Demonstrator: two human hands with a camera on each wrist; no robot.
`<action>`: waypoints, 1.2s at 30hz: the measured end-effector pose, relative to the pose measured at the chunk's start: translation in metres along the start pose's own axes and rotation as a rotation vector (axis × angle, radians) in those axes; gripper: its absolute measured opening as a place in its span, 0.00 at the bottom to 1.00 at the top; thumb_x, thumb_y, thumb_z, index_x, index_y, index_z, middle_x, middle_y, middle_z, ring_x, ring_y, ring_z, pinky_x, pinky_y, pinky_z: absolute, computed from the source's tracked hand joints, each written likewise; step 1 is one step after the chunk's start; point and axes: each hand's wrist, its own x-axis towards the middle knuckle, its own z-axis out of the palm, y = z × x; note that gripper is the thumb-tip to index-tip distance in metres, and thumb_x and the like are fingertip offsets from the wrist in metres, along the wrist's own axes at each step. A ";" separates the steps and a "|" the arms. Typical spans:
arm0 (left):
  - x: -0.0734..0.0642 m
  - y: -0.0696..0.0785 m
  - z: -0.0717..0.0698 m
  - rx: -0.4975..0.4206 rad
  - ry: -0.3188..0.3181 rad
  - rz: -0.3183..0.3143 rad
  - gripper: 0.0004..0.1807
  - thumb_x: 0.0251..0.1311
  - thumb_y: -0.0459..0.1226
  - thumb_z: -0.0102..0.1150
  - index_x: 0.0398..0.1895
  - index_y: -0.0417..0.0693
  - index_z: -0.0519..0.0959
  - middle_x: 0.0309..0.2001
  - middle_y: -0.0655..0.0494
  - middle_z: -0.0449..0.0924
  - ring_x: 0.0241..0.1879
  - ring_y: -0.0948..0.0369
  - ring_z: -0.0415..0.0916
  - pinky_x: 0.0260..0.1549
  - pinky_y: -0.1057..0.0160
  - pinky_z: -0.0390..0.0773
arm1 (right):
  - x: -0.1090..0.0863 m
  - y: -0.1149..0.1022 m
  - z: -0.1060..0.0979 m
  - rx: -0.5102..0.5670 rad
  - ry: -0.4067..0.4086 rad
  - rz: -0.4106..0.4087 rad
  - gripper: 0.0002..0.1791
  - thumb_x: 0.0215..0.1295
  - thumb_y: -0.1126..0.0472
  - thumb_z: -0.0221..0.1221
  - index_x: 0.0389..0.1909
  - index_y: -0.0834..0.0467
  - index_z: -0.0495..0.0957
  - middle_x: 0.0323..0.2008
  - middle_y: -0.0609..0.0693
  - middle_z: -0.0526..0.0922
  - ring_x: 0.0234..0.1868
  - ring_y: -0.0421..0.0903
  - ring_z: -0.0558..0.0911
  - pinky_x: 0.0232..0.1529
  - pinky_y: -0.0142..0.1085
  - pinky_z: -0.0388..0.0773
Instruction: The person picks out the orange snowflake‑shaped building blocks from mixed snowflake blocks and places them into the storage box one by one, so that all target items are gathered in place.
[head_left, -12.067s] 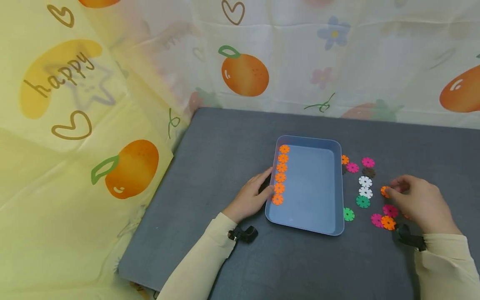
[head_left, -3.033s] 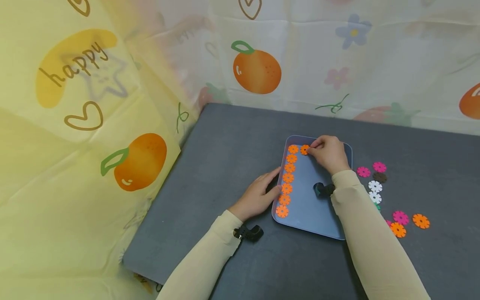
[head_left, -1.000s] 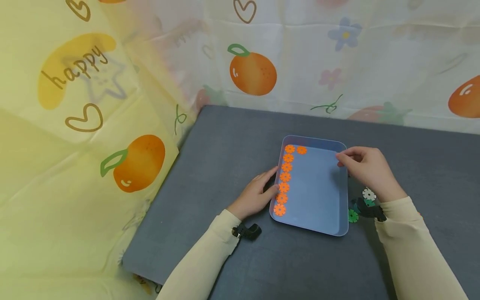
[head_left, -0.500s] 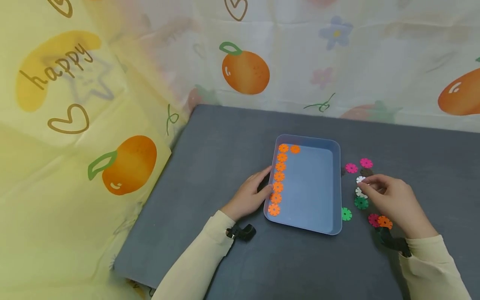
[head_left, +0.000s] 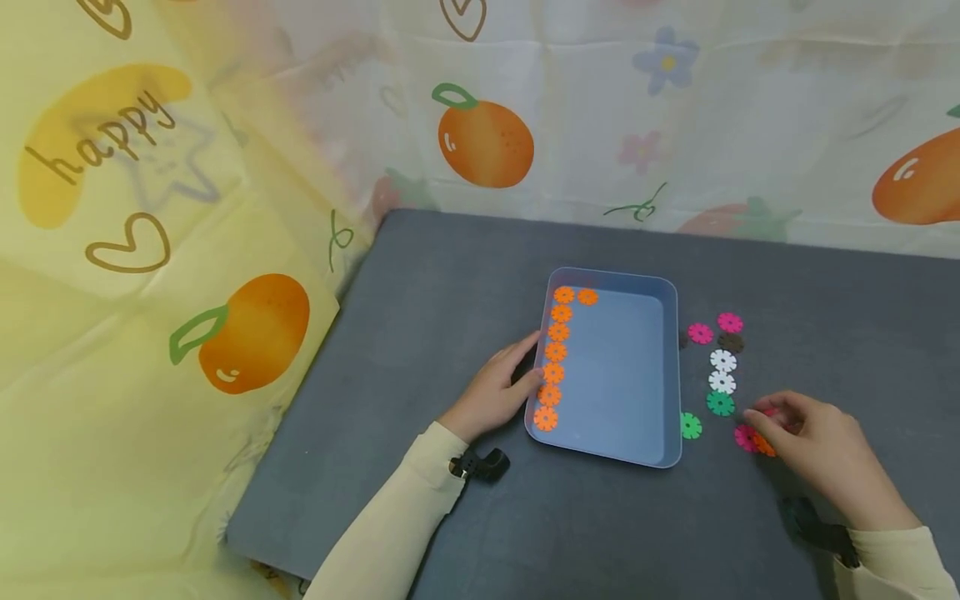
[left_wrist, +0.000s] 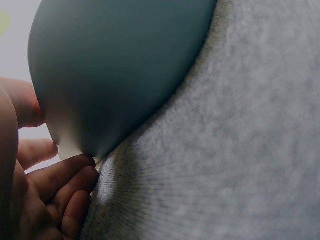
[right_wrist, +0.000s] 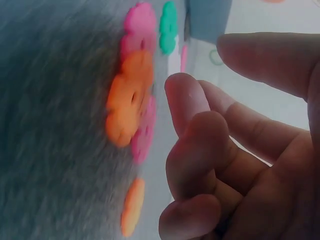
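A shallow blue tray (head_left: 618, 375) lies on the table. Inside it, several orange snowflake-shaped plastic discs (head_left: 556, 352) line the left wall, and one more orange disc (head_left: 588, 297) lies beside the top one. My left hand (head_left: 491, 392) rests its fingertips against the tray's left side. In the left wrist view those fingers touch the tray's outer wall (left_wrist: 120, 65). My right hand (head_left: 821, 437) hovers over an orange disc (right_wrist: 127, 100) that overlaps pink discs (right_wrist: 140, 30). Thumb and fingers stand apart with nothing between them. Another orange disc (right_wrist: 132, 207) lies nearby.
Right of the tray lie pink discs (head_left: 730, 322), a brown disc (head_left: 731, 342), white discs (head_left: 723, 360), a dark green disc (head_left: 721, 404) and a light green disc (head_left: 691, 426). The grey table (head_left: 450, 275) meets a printed curtain (head_left: 570, 100) behind.
Since the oldest frame, the tray has gained an orange disc at the column's bottom and another beside its top. My right hand has left the tray and moved down-right over the loose discs.
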 end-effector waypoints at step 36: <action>-0.001 0.001 -0.001 -0.016 -0.009 -0.017 0.34 0.80 0.49 0.50 0.85 0.59 0.57 0.79 0.55 0.64 0.79 0.55 0.60 0.76 0.47 0.61 | -0.007 0.020 0.003 -0.093 0.000 -0.014 0.19 0.63 0.49 0.73 0.34 0.62 0.82 0.27 0.45 0.83 0.29 0.42 0.75 0.28 0.37 0.68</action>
